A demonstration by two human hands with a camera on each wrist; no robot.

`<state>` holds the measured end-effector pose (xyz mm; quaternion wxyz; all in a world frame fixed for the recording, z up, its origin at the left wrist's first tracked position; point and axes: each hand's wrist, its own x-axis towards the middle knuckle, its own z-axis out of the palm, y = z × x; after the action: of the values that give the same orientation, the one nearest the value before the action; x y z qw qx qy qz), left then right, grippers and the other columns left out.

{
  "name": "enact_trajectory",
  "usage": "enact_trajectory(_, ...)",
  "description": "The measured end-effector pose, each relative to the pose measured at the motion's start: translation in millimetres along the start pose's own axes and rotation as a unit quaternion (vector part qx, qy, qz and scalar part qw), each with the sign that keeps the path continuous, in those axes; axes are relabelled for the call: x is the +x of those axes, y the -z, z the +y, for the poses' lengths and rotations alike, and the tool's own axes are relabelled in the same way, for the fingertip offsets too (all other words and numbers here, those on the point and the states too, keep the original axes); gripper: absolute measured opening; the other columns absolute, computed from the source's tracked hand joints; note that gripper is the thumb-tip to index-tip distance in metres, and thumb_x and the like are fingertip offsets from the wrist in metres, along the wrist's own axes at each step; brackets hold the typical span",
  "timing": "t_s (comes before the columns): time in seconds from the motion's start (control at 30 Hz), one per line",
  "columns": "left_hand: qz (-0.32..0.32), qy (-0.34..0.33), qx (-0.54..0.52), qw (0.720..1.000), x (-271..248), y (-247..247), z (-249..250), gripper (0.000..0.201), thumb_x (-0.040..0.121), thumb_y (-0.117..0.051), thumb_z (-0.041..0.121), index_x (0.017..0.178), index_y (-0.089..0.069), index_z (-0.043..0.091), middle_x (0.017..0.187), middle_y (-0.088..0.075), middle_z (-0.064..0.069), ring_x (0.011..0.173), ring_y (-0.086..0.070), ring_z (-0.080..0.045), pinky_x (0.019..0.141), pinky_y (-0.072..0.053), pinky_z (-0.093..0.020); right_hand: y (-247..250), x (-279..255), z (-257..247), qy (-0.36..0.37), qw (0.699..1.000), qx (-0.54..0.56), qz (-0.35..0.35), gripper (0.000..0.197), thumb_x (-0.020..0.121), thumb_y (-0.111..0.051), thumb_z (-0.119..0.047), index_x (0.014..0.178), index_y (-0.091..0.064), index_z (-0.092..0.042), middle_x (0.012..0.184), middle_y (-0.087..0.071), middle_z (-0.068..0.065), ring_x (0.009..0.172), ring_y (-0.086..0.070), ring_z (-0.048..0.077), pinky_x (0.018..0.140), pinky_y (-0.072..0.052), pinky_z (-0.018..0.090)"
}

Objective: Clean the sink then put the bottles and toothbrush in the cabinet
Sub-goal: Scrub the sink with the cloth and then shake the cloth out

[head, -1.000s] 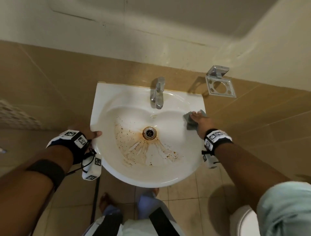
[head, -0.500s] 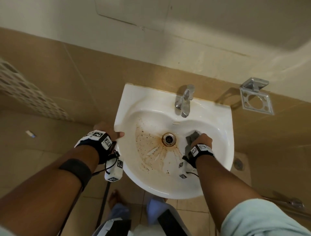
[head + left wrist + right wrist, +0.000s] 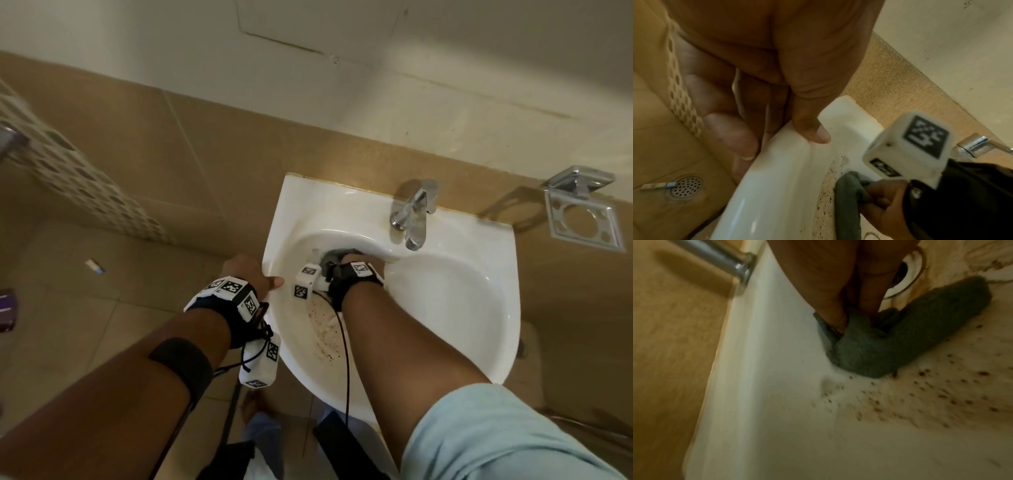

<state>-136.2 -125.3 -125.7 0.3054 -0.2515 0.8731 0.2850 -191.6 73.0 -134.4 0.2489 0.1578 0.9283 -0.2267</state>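
**Cloth's finally down in the dirty part of the basin**

Down at the back-left of the sink [image 3: 479, 308], the right hand [image 3: 356, 262] now has the grey cloth [image 3: 869, 353] pressed onto the bowl. A second ago that cloth was up on the right rim, half a second ago it was just right of the drain, and now it's crossed over to the left side where the brown specks [image 3: 941, 394] are. So I'd say the actual scrubbing has only just started. Most of the staining looks untouched, and the bottles-and-toothbrush part is nowhere near; none of those, nor a cabinet, show in any view.

Grips: right fingers are curled down and pinching the bunched cloth against the porcelain. The left hand [image 3: 248, 274] hasn't budged, it's clamped on the left rim with the thumb [image 3: 813, 129] on top and the fingers wrapped under the edge, steadying things.

Views differ quite a bit. Head cam mostly hides the cloth behind the wrist strap, but shows the tap [image 3: 412, 216] and the empty chrome holder [image 3: 582, 212] on the wall. Right wrist cam shows the cloth's rolled edge touching the specks and the drain [image 3: 906, 272] right behind the fingers. Left wrist cam picks up a floor drain [image 3: 687, 186].
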Motion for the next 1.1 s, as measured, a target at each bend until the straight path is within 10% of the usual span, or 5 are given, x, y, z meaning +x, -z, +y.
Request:
enact_trajectory(0.27, 0.006, -0.038, 0.040, 0.998, -1.2, 3.2, -0.7, 0.052, 0.081, -0.073, 0.054, 0.097, -0.072, 0.005, 0.100, -0.074, -0.010, 0.096, -0.069, -0.029, 0.084, -0.056, -0.035, -11.2, -9.4, -33.4, 0.053, 0.995, 0.077, 0.045, 0.014, 0.082, -0.065, -0.016, 0.086, -0.078, -0.013, 0.096, -0.075, 0.005, 0.098, -0.068, 0.029, 0.085, -0.052, 0.024)
enact_trajectory(0.67, -0.011, -0.047, 0.041, 0.998, 5.2, 0.5, -10.0, 0.054, 0.082, -0.069, 0.061, 0.085, -0.076, 0.007, 0.082, -0.074, -0.006, 0.084, -0.072, -0.023, 0.080, -0.058, -0.032, -19.9, -24.3, -39.0, 0.087, 0.984, 0.131, 0.084, 0.020, 0.086, -0.055, -0.012, 0.088, -0.072, -0.021, 0.100, -0.073, 0.006, 0.094, -0.065, 0.030, 0.082, -0.050, 0.029)
enact_trajectory(0.87, -0.002, -0.054, 0.009, 0.999, -1.1, 1.6, -12.2, 0.055, 0.079, -0.072, 0.060, 0.088, -0.076, 0.006, 0.076, -0.072, -0.006, 0.073, -0.069, -0.023, 0.073, -0.058, -0.031, -17.1, -52.3, -27.0, 0.186, 0.981, 0.040, -0.044, 0.012, 0.079, -0.070, -0.015, 0.085, -0.074, -0.025, 0.090, -0.069, -0.007, 0.087, -0.065, 0.018, 0.074, -0.045, 0.020)
enact_trajectory(1.1, 0.025, -0.061, -0.080, 0.995, -29.0, -15.9, -28.6, 0.053, 0.092, -0.054, 0.061, 0.098, -0.075, 0.014, 0.088, -0.076, -0.012, 0.082, -0.073, -0.030, 0.081, -0.059, -0.040, -7.3, -39.2, -53.3, 0.134, 0.975, 0.162, 0.065, 0.023, 0.081, -0.061, -0.004, 0.084, -0.076, -0.020, 0.091, -0.075, -0.006, 0.089, -0.068, 0.017, 0.088, -0.055, 0.025)
